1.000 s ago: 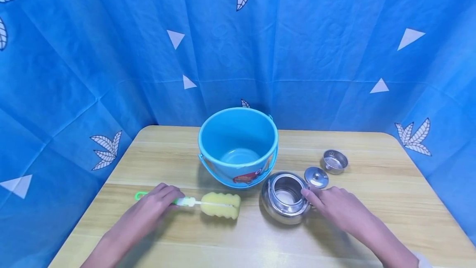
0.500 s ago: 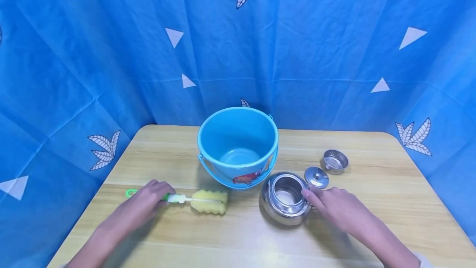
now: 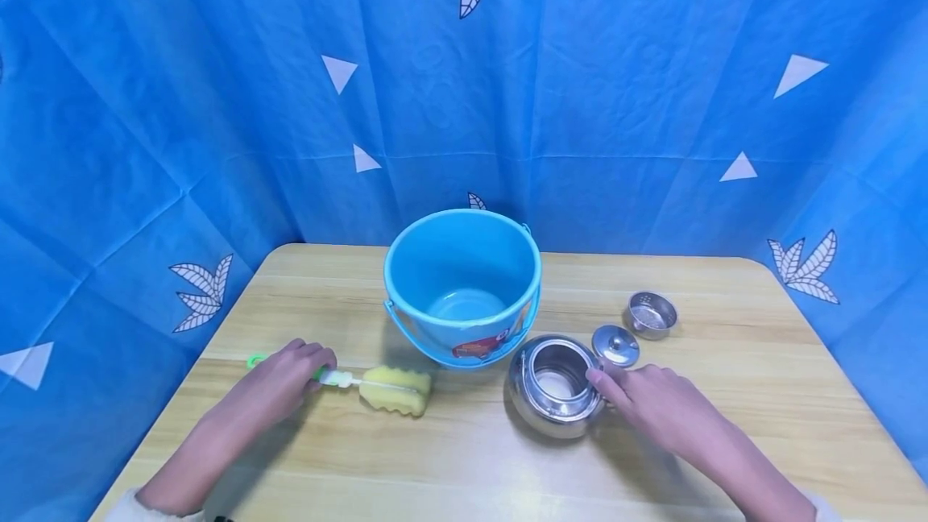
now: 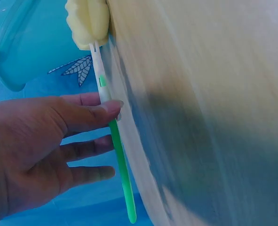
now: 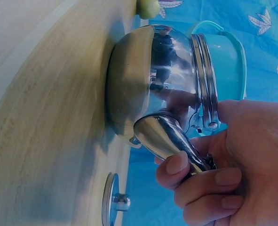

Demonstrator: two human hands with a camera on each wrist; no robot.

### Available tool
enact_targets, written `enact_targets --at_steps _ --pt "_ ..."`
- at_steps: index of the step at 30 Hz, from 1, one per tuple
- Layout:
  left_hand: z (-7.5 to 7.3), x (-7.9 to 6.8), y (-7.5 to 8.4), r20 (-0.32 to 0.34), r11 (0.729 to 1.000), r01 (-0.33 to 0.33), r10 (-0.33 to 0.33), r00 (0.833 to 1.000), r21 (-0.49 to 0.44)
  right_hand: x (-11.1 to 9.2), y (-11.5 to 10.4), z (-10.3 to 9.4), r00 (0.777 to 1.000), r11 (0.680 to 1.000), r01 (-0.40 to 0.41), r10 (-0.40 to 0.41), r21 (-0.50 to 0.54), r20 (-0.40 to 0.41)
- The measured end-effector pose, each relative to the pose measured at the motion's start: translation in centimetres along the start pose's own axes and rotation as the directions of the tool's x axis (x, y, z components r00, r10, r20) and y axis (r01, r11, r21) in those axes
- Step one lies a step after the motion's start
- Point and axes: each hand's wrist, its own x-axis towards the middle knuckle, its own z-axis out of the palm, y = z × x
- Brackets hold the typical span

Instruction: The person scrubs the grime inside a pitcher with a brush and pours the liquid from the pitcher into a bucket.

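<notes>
My left hand [image 3: 286, 381] pinches the green handle [image 4: 123, 172] of a sponge brush between thumb and forefinger, with the other fingers extended. The yellow sponge head [image 3: 395, 391] points right, low over the table; contact with it is unclear. On the right, a shiny steel teapot [image 3: 547, 413] stands upright and lidless, its mouth facing up. My right hand [image 3: 660, 405] holds it from the right. In the right wrist view, its fingers curl round the tapered spout [image 5: 164, 136], with the thumb up by the rim. The teapot's inside shows only partly.
Behind the brush and teapot stands a blue bucket [image 3: 464, 256] with its handle hanging down in front. A steel lid [image 3: 616, 345] and a small strainer cup [image 3: 652, 315] lie behind the right hand. Blue curtain [image 3: 616, 103] encloses the wooden table [image 3: 449, 474].
My left hand has moved left and slightly away from me with the sponge brush, drawing the sponge head farther from the teapot. The right hand and teapot have stayed put.
</notes>
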Motion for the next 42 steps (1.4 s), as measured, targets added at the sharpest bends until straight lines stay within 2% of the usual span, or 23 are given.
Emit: enact_targets --at_steps 4,11,22,26,32,42 --pt "0.1 0.3 -0.4 0.001 1.0 0.001 -0.001 1.0 0.012 0.1 0.0 0.0 1.0 1.0 0.01 -0.01 -0.006 -0.01" --pt "0.4 0.3 -0.5 0.052 1.0 0.018 -0.018 0.999 0.005 0.1 0.0 0.1 1.0 1.0 -0.004 0.004 -0.002 -0.004" --pt "0.9 0.0 -0.2 0.042 1.0 0.009 -0.01 0.999 0.022 0.1 0.0 -0.1 1.0 1.0 0.0 0.0 -0.002 0.015" --pt "0.6 0.0 0.2 0.011 0.999 0.0 -0.001 1.0 0.045 0.1 0.0 -0.1 1.0 1.0 0.002 -0.002 -0.003 0.01" --pt "-1.0 0.3 2.2 -0.009 1.0 0.011 -0.011 1.0 0.013 0.2 -0.1 0.1 1.0 1.0 0.011 -0.011 0.002 0.005" --pt "-2.9 1.7 6.3 0.063 0.984 0.088 -0.079 0.995 -0.155 0.0 -0.1 -0.1 1.0 1.0 0.004 -0.004 0.002 0.004"
